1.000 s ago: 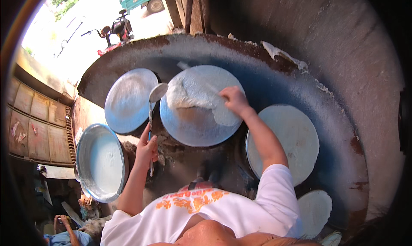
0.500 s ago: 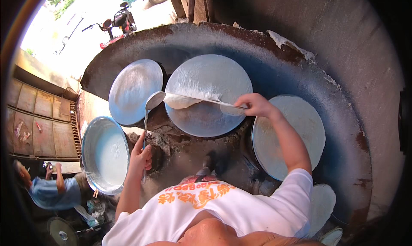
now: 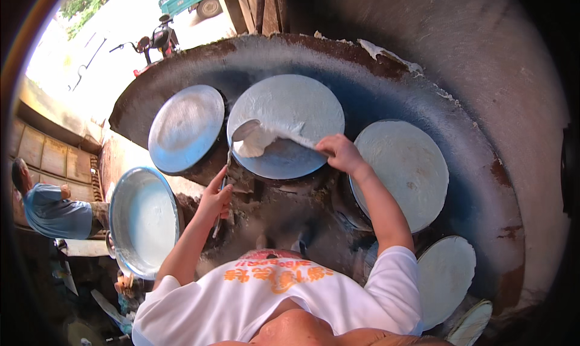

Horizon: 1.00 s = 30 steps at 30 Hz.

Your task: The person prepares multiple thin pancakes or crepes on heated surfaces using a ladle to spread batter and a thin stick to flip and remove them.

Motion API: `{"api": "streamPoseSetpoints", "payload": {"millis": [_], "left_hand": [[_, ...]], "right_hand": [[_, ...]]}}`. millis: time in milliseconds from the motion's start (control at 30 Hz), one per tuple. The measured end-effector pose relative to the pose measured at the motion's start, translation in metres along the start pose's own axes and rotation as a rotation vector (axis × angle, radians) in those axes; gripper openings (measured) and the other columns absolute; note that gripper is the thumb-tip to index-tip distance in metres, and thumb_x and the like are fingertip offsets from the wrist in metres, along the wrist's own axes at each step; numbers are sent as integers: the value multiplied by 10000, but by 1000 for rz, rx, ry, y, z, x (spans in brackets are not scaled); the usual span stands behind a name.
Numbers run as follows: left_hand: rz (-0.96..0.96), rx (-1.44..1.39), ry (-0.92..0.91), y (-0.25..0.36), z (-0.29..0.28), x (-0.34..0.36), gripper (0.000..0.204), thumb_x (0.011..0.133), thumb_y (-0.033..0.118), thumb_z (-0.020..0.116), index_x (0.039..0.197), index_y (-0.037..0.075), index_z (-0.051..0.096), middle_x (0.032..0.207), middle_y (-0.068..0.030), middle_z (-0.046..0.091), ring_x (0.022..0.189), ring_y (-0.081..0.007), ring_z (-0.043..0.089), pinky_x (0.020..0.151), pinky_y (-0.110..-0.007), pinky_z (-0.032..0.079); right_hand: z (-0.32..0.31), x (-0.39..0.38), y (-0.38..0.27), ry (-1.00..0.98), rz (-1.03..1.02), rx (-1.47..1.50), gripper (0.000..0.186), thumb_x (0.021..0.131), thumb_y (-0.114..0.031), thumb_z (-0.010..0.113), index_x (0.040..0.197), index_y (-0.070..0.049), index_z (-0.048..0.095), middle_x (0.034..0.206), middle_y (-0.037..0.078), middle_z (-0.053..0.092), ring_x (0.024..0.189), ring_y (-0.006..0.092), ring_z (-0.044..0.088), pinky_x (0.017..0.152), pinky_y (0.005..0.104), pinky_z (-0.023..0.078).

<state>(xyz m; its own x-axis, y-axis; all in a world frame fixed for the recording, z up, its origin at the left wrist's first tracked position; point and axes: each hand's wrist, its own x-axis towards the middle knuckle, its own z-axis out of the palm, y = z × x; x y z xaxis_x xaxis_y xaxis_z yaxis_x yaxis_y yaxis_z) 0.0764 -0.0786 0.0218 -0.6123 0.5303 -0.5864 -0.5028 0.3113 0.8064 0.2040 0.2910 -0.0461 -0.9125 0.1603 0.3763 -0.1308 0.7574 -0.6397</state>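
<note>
My left hand (image 3: 215, 196) is closed around the handle of a ladle (image 3: 246, 130), whose bowl hangs over the left part of the middle round griddle (image 3: 279, 166). In my right hand (image 3: 340, 153) is a long thin scraper (image 3: 300, 142), blurred, reaching leftward across that griddle toward the ladle. A pale lump of batter (image 3: 257, 144) lies by the ladle bowl and the scraper's far end. Thin white batter (image 3: 296, 98) coats the griddle's far part, while its near part shows bluish bare metal.
To the left is a bare round griddle (image 3: 186, 128), with a wide basin of white batter (image 3: 113, 222) nearer me. A coated griddle (image 3: 402, 171) stands on the right. Pale round sheets (image 3: 447, 279) lie at lower right. Another person (image 3: 57, 210) is at far left.
The ladle has moved right and away from me, from the gap between griddles to over the middle one. The batter lump has shifted and changed shape. The person at left now stands more upright.
</note>
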Motion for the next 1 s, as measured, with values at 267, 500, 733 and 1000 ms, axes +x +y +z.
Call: {"api": "streamPoseSetpoints", "payload": {"millis": [267,500,733,1000], "left_hand": [[222,-338,-306,54,-100,-52,556,976,151,439,1461,313,221,608,44,310,396,-22,244,336,-160,220],[285,-705,-675,48,-143,-65,561,986,164,421,1468,311,174,622,33,293,380,-16,238,305,-154,222],[308,-502,-582,47,-181,-93,602,955,159,479,1470,273,190,611,39,322,393,-14,273,325,-156,243],[237,-358,-501,33,-184,-95,601,944,128,489,1464,269,222,624,46,337,409,-23,290,345,-165,248]], "right_hand": [[132,-84,-134,317,571,686,222,835,-27,577,1056,-19,563,998,96,669,715,130,620,606,238,487],[378,60,-199,670,802,1328,238,945,-217,530,1156,-183,424,708,13,473,438,65,391,362,218,326],[342,-8,-248,944,928,1234,350,936,-216,558,1270,-243,458,711,-2,460,449,57,357,373,213,297],[324,-23,-242,769,863,927,298,965,-185,471,1262,-187,487,671,-9,457,387,79,355,347,232,303]]}}
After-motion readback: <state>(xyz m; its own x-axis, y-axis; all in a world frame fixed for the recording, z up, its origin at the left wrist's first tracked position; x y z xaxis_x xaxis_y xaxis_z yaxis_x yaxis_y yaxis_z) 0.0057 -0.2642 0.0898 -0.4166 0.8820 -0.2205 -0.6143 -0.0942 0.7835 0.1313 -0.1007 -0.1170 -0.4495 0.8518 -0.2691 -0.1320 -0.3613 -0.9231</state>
